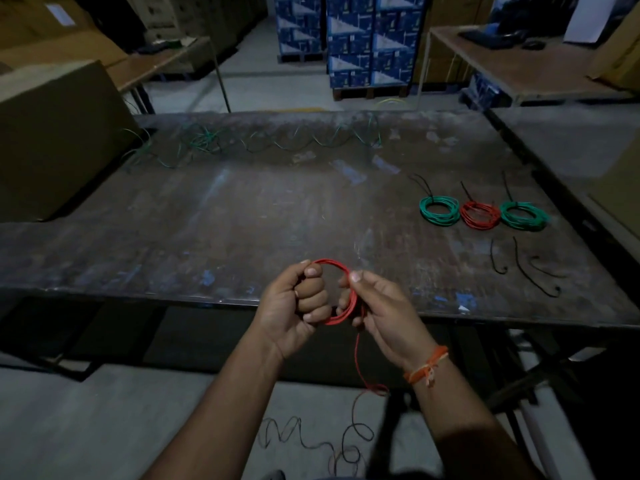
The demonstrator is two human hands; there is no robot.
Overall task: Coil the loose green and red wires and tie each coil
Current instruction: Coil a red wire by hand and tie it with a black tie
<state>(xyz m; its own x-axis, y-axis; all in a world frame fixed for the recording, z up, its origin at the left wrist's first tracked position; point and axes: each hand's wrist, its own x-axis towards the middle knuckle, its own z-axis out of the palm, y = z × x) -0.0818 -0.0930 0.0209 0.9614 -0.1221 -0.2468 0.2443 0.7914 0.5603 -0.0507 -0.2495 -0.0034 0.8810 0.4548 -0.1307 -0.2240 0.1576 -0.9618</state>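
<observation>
the table (242, 209) fills the view in front of you, dark and worn, with a big carton (59, 140) at its far left corner. along its far edge the loose green wire (263, 142) sprawls in open loops, well apart from your hands. on the right sit three tied coils in a row, green (439, 211), red (480, 215), green (523, 216), each touching or nearly touching the next, and just nearer lie spare black ties (535, 271).

over the near edge you hold the red coil (337, 292) upright between both hands. your left hand (298, 303) is fisted round the coil's left side, thumb on top. your right hand (377, 306) pinches the right side, thumb on the strands. the ring's plane faces you.

what matters next: the red tail (356, 358) drops from the coil's bottom, just beside your right hand, and runs down past the table edge to slack loops on the floor (104, 410). the uncoiled length lies below and behind your grip, so the right hand is nearer for drawing it up. the table edge and frame below stand close to the tail's path and could snag it. the ties lie to your right, within that hand's side.
</observation>
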